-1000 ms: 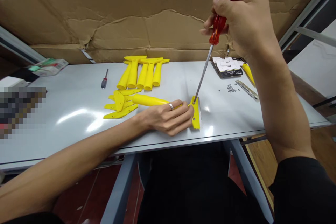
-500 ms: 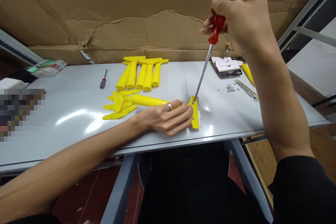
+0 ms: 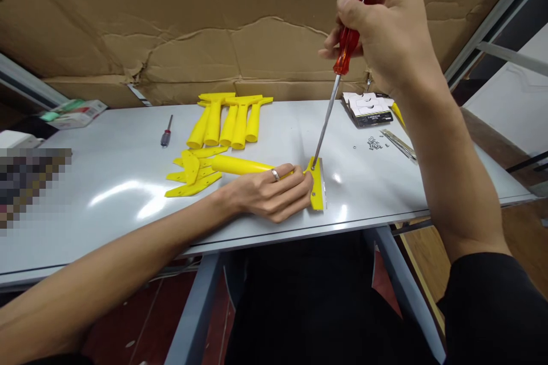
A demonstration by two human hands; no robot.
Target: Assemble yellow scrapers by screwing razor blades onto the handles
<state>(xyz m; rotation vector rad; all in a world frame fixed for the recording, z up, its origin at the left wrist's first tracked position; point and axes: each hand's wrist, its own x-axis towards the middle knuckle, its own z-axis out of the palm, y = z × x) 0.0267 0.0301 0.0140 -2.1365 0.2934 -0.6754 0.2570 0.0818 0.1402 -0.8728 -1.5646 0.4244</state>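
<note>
My left hand (image 3: 276,194) is closed round the neck of a yellow scraper (image 3: 244,165), pressing it flat on the table near the front edge. A thin metal blade (image 3: 323,183) sticks out along the scraper's head, and one screw (image 3: 314,194) shows in its lower half. Above it, my right hand (image 3: 385,17) grips the red handle of a long screwdriver (image 3: 347,43). The screwdriver slants down to the left, its tip on the screw spot in the upper half of the head.
Several yellow scraper handles (image 3: 240,122) lie at the back, with flat yellow pieces (image 3: 192,174) in front. A small screwdriver (image 3: 166,136) lies left. To the right are loose screws (image 3: 374,144), thin blades (image 3: 399,145) and a small box (image 3: 369,111). Cardboard (image 3: 192,57) stands behind.
The red screwdriver's handle and my right hand have shifted slightly left and down in view. The tip stays at the same spot on the scraper head, and my left hand keeps its hold.
</note>
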